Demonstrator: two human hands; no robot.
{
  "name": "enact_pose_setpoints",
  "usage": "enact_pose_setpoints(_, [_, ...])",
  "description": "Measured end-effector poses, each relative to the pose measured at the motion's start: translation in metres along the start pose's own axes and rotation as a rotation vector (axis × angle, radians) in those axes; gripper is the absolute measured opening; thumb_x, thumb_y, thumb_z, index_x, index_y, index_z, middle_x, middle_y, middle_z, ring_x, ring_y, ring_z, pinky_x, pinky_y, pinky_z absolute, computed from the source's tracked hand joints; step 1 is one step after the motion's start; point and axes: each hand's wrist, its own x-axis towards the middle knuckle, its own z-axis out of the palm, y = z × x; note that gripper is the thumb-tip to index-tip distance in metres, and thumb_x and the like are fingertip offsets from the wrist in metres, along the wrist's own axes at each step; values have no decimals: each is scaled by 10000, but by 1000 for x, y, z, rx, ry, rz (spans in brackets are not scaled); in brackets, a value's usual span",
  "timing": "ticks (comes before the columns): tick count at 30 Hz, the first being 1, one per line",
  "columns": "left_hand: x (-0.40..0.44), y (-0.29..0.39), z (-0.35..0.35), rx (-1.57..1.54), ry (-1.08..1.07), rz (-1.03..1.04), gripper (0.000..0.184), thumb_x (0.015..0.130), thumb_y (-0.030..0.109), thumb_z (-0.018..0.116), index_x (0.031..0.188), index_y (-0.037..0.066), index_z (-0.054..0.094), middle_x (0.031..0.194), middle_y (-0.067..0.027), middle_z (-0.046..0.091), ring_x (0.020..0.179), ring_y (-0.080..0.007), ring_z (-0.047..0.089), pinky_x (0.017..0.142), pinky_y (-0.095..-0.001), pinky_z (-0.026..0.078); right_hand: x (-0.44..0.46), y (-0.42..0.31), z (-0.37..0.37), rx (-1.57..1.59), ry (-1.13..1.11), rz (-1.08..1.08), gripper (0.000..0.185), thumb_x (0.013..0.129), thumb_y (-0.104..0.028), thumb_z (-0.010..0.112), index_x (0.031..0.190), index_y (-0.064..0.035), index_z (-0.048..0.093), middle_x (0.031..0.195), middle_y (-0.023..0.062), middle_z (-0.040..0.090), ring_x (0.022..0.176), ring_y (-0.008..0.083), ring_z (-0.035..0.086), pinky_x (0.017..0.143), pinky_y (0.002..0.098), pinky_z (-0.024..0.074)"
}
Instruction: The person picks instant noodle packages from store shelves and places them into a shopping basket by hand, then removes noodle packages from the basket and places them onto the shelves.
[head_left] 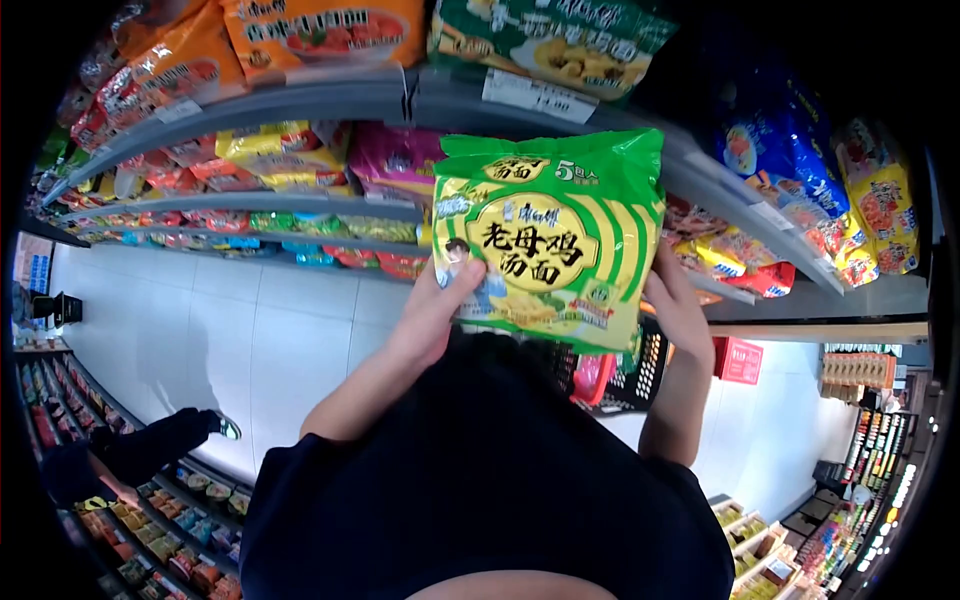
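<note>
A green and yellow five-pack of instant noodles (545, 240) is held up in front of my chest, its printed front facing me. My left hand (440, 305) grips the lower left side, thumb lying over the front and the other fingers out of sight behind. At the right edge, my right hand (676, 298) holds the pack too, with most of its fingers hidden behind it. Below the pack, partly covered by it and my body, is a black shopping basket (652, 358) with a red part (594, 378).
Shelves of packaged noodles curve ahead, with an orange pack (325, 38), a dark green pack (555, 45) and blue packs (785, 150). A price tag (540, 97) hangs on the shelf edge (445, 100). Another person's leg (150, 452) shows at lower left. A red box (738, 360) stands right.
</note>
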Motion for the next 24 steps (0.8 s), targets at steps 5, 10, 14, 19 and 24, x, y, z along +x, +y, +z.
enact_pose_setpoints(5, [-4,-18,-27,27,38,-229,580,918,326,558,1354,23,324,1249,-75,501,1102,-150,509,937,-301,410,-6,33,39,154,43,300,477,964,-205,428,1369,24,323,1245,118,504,1070,140,495,896,273,412])
enact_pose_setpoints(10, [-7,-20,-36,69,92,-379,658,906,428,538,1353,-1,315,1221,-91,528,1083,-183,546,884,-369,463,-10,37,53,170,113,504,479,980,-301,418,1352,-2,379,1262,129,501,1113,168,496,943,280,391])
enact_pose_setpoints(14, [-5,-19,-43,124,58,-431,647,908,463,510,1346,22,329,1182,-87,551,1019,-184,582,763,-348,527,-3,54,55,114,142,537,498,981,-332,396,1356,-5,378,1293,142,483,1168,186,464,982,282,352])
enact_pose_setpoints(19, [-3,-31,-49,169,84,-400,593,895,503,510,1291,78,392,1068,-57,588,918,-126,603,672,-300,541,7,63,60,211,167,521,545,987,-296,386,1414,17,255,1392,142,379,1243,176,394,1020,260,314])
enact_pose_setpoints(24, [3,-51,-54,152,178,-330,578,898,453,549,1263,15,454,1081,-60,608,924,-111,590,797,-254,478,1,134,44,415,-49,583,623,976,-399,396,1425,-1,226,1417,124,341,1257,185,380,1041,301,307])
